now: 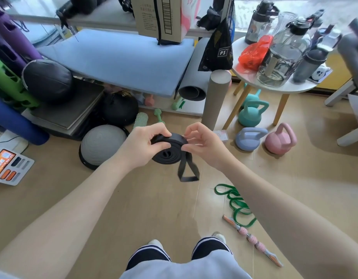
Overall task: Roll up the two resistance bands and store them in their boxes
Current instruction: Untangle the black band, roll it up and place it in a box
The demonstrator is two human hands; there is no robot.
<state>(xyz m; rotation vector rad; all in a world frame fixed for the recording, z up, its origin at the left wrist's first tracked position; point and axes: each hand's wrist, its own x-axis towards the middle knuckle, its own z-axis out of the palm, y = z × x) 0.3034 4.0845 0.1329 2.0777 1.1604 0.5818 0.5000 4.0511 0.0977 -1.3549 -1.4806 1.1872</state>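
Black band [170,150], mostly coiled, is held above the floor: the left hand [147,143] pinches the coil's edge, and the right hand [202,143] pinches the opposite side. A loose tail hangs below. Slackened grip would likely let the coil spring open. Green band [237,204] lies unrolled on the floor.

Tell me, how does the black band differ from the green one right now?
The black band is wound into a flat coil with a short loop hanging loose; the green band sprawls unrolled in loose curves. The black one is held in the air by the left hand and right hand; the green one lies on the floor, untouched. Both are flat strap-like loops.
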